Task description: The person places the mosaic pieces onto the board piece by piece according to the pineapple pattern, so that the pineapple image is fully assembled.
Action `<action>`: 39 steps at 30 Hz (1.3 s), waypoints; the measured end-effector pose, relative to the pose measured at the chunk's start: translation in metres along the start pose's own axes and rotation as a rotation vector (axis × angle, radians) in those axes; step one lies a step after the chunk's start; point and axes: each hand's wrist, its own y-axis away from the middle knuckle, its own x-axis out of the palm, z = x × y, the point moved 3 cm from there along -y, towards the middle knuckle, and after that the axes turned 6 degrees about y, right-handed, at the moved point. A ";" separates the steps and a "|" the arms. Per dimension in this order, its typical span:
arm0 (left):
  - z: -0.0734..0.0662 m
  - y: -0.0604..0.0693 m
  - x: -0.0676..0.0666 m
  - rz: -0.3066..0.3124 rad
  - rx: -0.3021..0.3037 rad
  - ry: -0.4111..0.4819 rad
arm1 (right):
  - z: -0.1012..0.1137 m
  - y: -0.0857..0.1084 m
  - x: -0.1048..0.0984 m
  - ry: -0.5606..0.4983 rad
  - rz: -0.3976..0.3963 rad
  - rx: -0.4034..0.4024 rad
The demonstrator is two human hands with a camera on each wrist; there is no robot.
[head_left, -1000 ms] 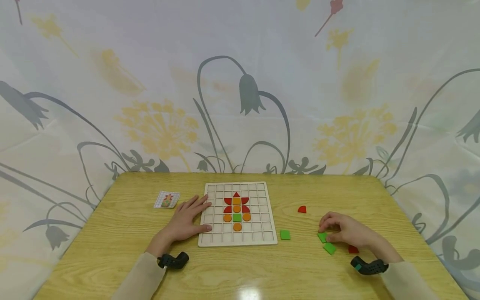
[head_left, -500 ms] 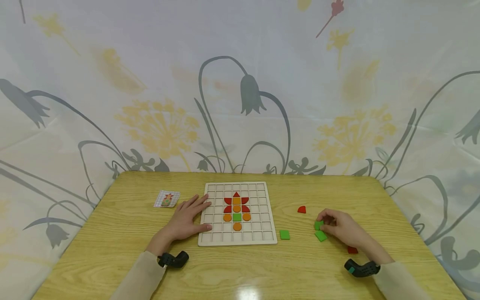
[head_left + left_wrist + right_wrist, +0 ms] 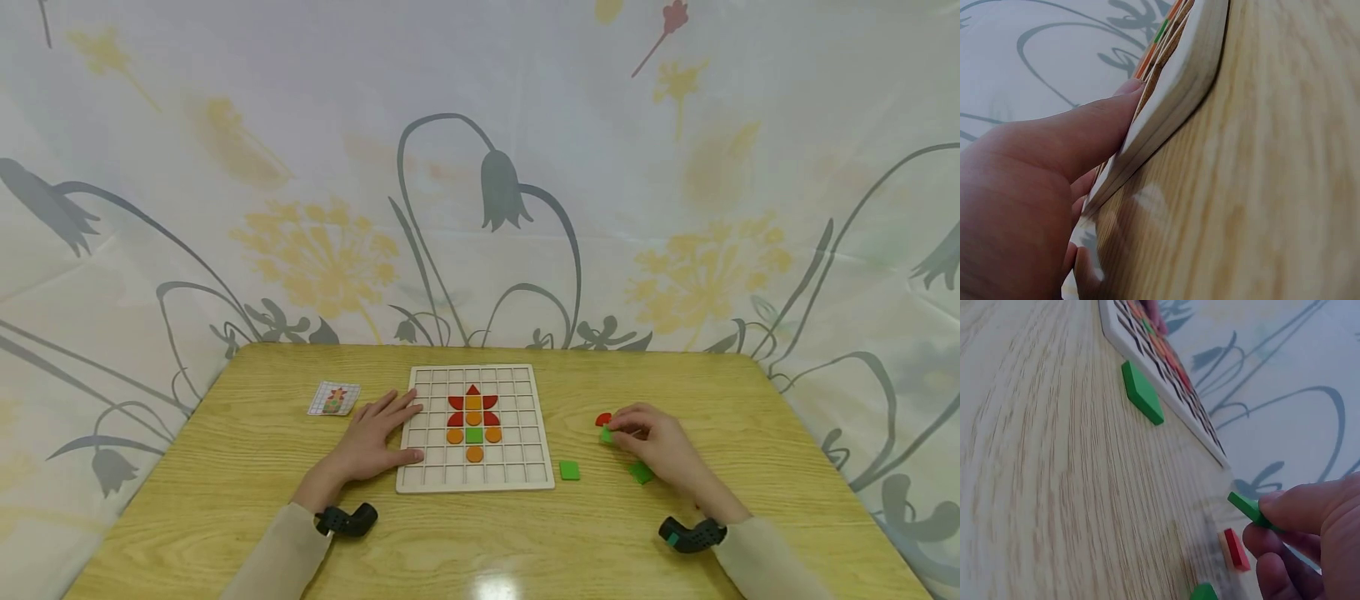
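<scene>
A white grid board (image 3: 517,467) lies on the table, bearing a pattern of red, orange and green pieces around a green square tile (image 3: 474,435). My left hand (image 3: 367,442) rests on the board's left edge with its fingers spread; the left wrist view shows the thumb (image 3: 1097,128) lying on the rim. To the right of the board, my right hand (image 3: 660,442) pinches a green square tile (image 3: 1244,506) between thumb and fingers, just above the table. Close by it lies a red quarter-circle piece (image 3: 603,419). Another green tile (image 3: 641,472) is partly under the hand.
A single green tile (image 3: 569,471) lies just off the board's lower right corner. Left of the board is a small pattern card (image 3: 333,398). A patterned curtain (image 3: 465,208) hangs behind the wooden table (image 3: 420,550).
My right hand has taken a green tile from the pair on the right and moved it left and away, close to the red piece. The other tile was shifted slightly. My left hand stays put.
</scene>
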 end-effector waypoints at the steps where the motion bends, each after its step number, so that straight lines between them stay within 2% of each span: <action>1: 0.000 0.000 0.000 0.000 0.000 0.000 | 0.002 -0.002 0.003 -0.015 0.007 0.006; 5: 0.001 0.000 0.001 0.003 -0.001 -0.005 | 0.011 -0.009 0.017 -0.078 0.046 0.028; 15: 0.001 0.001 0.000 -0.002 -0.001 -0.009 | 0.046 -0.030 0.061 -0.242 0.196 -0.011; 20: 0.001 0.000 0.001 0.002 -0.006 -0.001 | 0.065 -0.037 0.081 -0.293 0.226 -0.042; 29: -0.001 -0.001 0.000 0.002 -0.007 -0.005 | 0.081 -0.046 0.102 -0.231 0.250 -0.194; 32: -0.002 0.000 -0.001 0.004 -0.013 -0.011 | 0.083 -0.047 0.105 -0.196 0.265 -0.197; 39: -0.005 0.001 -0.002 0.003 -0.013 -0.010 | 0.087 -0.045 0.106 -0.141 0.283 -0.146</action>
